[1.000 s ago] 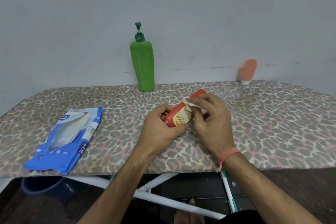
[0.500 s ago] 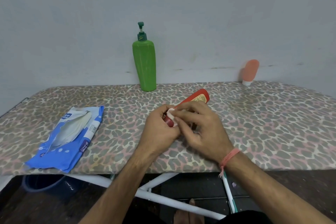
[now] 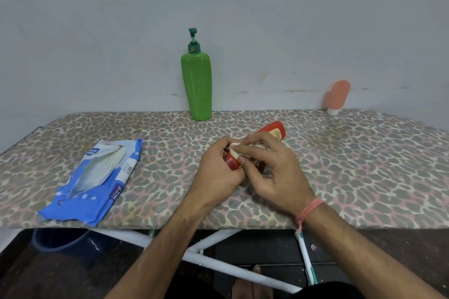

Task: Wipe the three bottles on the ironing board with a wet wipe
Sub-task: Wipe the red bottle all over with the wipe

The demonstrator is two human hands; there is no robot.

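Far left, near the front edge of the ironing board: a flat blue & white wet-wipe pack, soft crinkly plastic, flap peeled open w/ pale wipes showing. Board cover is cloth w/ a grey-pink leopard-spot print; white metal legs cross beneath it, and a dark bucket sits on the floor under the left end.

Centre back, against the wall: tall green pump bottle, smooth plastic, upright, dark green pump head.

Centre front: left hand curls its grip round the cap end of the red bottle, fingers clamped on it. Bottle is glossy red plastic w/ a cream label, tilted, far end pointing up & right, just above the cloth; can't tell if it touches. Most of its body is hidden by the hands.

Right hand pinches a small white wet wipe, thumb & fingertips closed on it, pressing it to the bottle near the cap. A pink thread band circles that wrist.

Far right back: small peach tube bottle, rounded top, standing on its white cap, leaning at the wall, well apart from the rest.
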